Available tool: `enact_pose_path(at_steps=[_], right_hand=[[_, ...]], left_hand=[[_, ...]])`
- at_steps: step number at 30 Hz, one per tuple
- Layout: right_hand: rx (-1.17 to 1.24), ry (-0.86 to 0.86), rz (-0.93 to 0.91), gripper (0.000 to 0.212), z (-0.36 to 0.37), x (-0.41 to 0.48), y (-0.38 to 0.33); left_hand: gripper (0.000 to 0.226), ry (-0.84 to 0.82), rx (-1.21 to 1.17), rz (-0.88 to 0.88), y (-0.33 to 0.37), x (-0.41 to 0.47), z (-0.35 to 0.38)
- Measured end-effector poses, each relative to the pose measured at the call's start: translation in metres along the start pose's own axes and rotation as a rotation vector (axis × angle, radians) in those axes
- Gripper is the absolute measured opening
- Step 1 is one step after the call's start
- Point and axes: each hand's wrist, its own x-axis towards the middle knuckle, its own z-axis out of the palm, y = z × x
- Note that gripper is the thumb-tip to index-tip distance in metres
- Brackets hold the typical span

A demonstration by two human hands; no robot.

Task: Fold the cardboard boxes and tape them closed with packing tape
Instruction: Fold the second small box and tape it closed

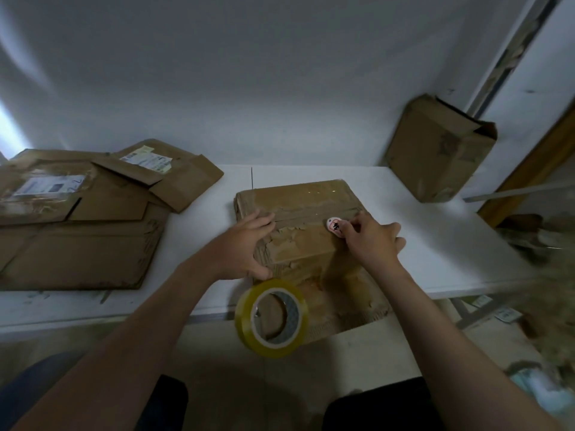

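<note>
A worn cardboard box (306, 199) with clear tape across its top stands in the middle of the white table (441, 247). My left hand (245, 244) holds its left front corner, fingers on top and thumb down the front face. My right hand (371, 241) pinches a small white oval cutter (333, 226) with red and black markings against the box top. A roll of yellowish packing tape (245, 318) hangs at the box's front face, over the table's near edge, below my left thumb.
Flattened cardboard boxes (77, 247) with shipping labels lie stacked at the left, one smaller piece (183, 181) on top. A folded box (435, 157) leans against the wall at the back right. Debris lies on the floor to the right.
</note>
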Motion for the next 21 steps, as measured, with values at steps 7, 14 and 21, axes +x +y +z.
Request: enact_pose_path(at_steps=[7,14,21], right_hand=[[-0.005,-0.029,-0.067,0.032,0.002,-0.012,-0.005],[0.052,-0.043,-0.334,0.025,0.015,-0.021,-0.022],[0.064,-0.091,-0.41,0.022,0.024,-0.024,-0.027]], left_hand=[[0.119,0.109,-0.109,-0.211,0.014,-0.017,0.01],[0.096,-0.035,-0.492,-0.59,0.021,-0.04,0.036],[0.057,-0.016,-0.951,-0.71,0.04,-0.047,0.044]])
